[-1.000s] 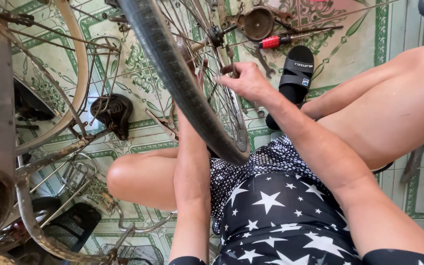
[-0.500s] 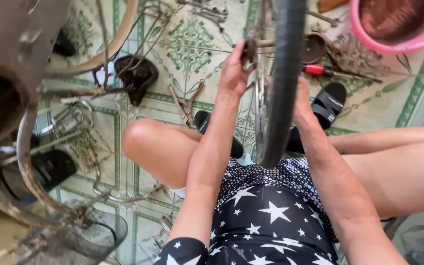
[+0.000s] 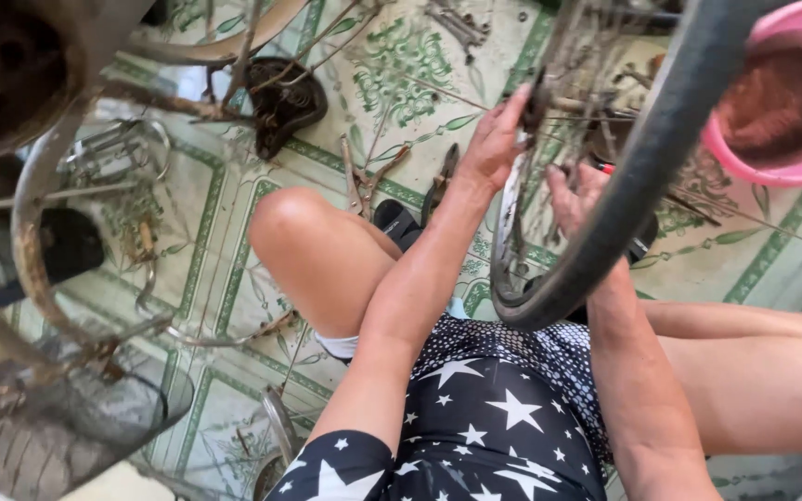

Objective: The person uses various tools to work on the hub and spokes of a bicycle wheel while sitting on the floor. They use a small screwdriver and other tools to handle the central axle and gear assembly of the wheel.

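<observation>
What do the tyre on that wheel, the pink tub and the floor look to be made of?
The tyre looks like black rubber: matte, dull and smoothly curved. The pink tub seems to be plastic, with an even colour, a thin rolled rim and a soft sheen. The floor looks like glazed ceramic tile, with a repeating green pattern, straight joint lines and a slight gloss.

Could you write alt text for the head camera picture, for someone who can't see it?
Seen from above, a seated person holds a bicycle wheel upright between the knees, left hand and right hand at its hub and spokes. Pliers lie on the green-patterned tiled floor; a pink bucket stands nearby.
</observation>
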